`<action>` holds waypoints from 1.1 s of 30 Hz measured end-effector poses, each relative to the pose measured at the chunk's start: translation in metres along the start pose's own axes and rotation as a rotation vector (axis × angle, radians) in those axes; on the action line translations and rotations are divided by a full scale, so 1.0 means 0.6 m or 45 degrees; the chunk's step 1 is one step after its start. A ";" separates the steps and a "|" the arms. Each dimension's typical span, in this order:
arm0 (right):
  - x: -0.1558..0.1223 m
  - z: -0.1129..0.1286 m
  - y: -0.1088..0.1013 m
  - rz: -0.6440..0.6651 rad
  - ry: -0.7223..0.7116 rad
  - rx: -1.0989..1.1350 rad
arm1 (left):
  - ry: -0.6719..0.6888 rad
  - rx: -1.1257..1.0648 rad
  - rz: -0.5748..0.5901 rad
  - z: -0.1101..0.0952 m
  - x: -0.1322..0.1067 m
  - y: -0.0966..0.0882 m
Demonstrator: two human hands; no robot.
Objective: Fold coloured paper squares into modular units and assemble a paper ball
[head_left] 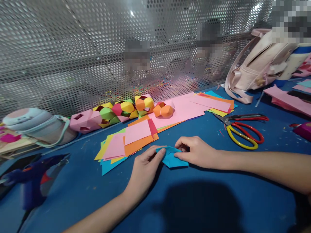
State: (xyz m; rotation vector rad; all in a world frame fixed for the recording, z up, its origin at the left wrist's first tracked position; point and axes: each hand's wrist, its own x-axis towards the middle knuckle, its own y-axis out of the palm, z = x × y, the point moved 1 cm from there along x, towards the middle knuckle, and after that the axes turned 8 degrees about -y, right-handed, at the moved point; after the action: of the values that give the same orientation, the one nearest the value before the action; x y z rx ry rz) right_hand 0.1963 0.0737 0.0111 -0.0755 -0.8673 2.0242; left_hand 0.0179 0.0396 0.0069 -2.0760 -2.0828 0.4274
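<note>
A small folded piece of blue paper (pixel 173 158) is held between my two hands, just over the blue table. My left hand (pixel 147 165) pinches its left corner, thumb on top and fingers behind. On the other side, my right hand (pixel 195 151) grips the right edge between thumb and fingers. Creases run across the paper's face. Behind my left hand lies a fanned stack of coloured paper sheets (pixel 137 132) in pink, orange, yellow and blue. Right of my right hand rest scissors (pixel 243 131) with red and yellow handles, their blades pointing left.
Folded paper shapes (pixel 125 109) line the perforated metal screen (pixel 73 48). At left are a blue glue gun (pixel 34 178) and a round pouch (pixel 46 126). A pink backpack (pixel 262 64) stands at the back right. More sheets (pixel 215 103) lie near the screen.
</note>
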 end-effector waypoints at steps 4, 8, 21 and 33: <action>0.000 -0.001 -0.004 -0.075 -0.011 -0.007 | -0.001 0.056 -0.011 0.001 0.000 0.001; 0.000 0.002 -0.006 -0.093 -0.077 -0.009 | 0.041 0.076 0.003 0.001 0.001 0.004; 0.000 0.005 -0.005 -0.019 -0.062 0.038 | 0.060 0.227 -0.004 0.002 0.002 0.005; 0.004 0.001 -0.007 -0.065 0.028 0.178 | -0.012 0.131 0.094 0.001 0.000 0.006</action>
State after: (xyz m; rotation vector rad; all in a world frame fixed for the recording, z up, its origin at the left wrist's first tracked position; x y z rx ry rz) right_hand 0.1976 0.0763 0.0147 0.0026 -0.7051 2.0264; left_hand 0.0208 0.0392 0.0050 -2.1002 -1.9507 0.5440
